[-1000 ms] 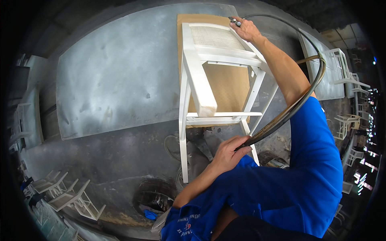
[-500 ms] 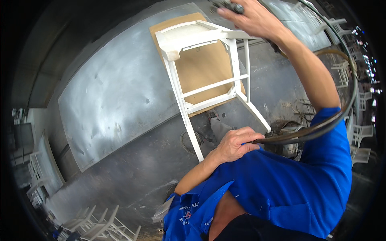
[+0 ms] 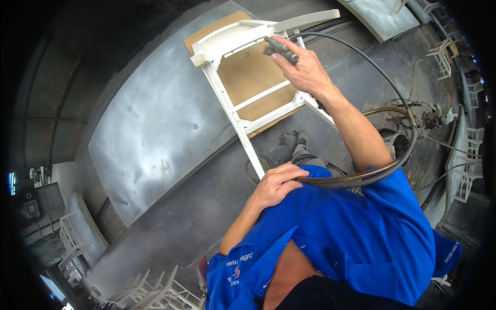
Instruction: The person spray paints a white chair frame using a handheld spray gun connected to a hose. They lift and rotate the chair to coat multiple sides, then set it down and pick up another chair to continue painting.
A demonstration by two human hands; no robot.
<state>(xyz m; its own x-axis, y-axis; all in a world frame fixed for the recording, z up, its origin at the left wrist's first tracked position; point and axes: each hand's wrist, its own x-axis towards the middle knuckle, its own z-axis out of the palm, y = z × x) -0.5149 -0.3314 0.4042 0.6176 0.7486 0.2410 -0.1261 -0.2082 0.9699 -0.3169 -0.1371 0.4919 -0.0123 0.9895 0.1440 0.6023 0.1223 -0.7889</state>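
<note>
My right hand [image 3: 306, 72] is closed around a dark metal spray gun [image 3: 281, 50], held over the far right part of a white wooden chair [image 3: 227, 95]. The chair lies tipped over on a tan board [image 3: 248, 77], its legs pointing towards me. Close to my body, my left hand [image 3: 278, 185] grips a bundle of dark hoses [image 3: 356, 178]. These hoses loop round past my right forearm and up towards the gun. Part of the gun's body is hidden by my fingers.
A large grey metal sheet [image 3: 155, 124] lies left of and under the board. More white chairs stand at the lower left [image 3: 160, 289] and along the right side [image 3: 467, 181]. Beyond my right forearm, thin hoses and clutter [image 3: 429, 116] lie on the floor.
My right hand has come down and nearer with the spray gun, from beyond the chair's far right to over it. The hose loop moved with it. The whole view has also shifted a little.
</note>
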